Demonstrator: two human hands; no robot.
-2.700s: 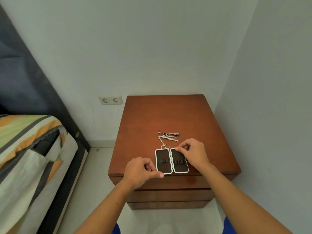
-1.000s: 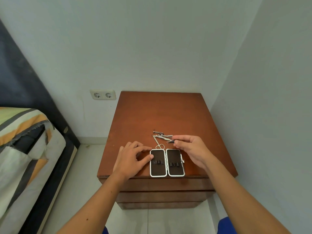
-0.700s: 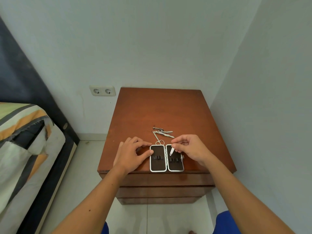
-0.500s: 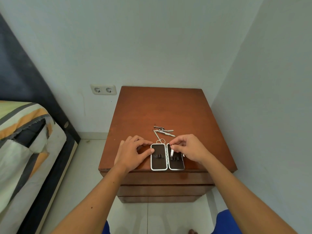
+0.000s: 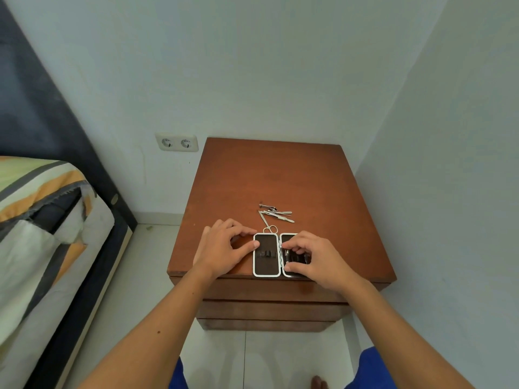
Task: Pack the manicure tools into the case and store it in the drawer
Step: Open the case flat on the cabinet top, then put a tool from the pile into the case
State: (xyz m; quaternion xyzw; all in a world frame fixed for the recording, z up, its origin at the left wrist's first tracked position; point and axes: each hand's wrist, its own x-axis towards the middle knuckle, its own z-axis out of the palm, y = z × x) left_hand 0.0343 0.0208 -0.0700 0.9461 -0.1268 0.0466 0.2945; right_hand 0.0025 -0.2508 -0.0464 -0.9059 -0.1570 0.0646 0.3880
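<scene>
Small bedside chest (image 5: 280,175) in a corner. The open case (image 5: 266,255) lay at its front edge, left hand (image 5: 222,248) spread, steadying it, right hand (image 5: 314,258) pinching a tool into the right half. The loose tools (image 5: 276,214) behind looked thin, stiff and slippery, so best pinched mid-shaft.

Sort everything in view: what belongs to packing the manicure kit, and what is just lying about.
Part of the job:
open case
scissors
loose tools
nightstand with its drawers
left hand steadying the case
right hand over the right half

Just lying about:
bed
wall socket
</scene>
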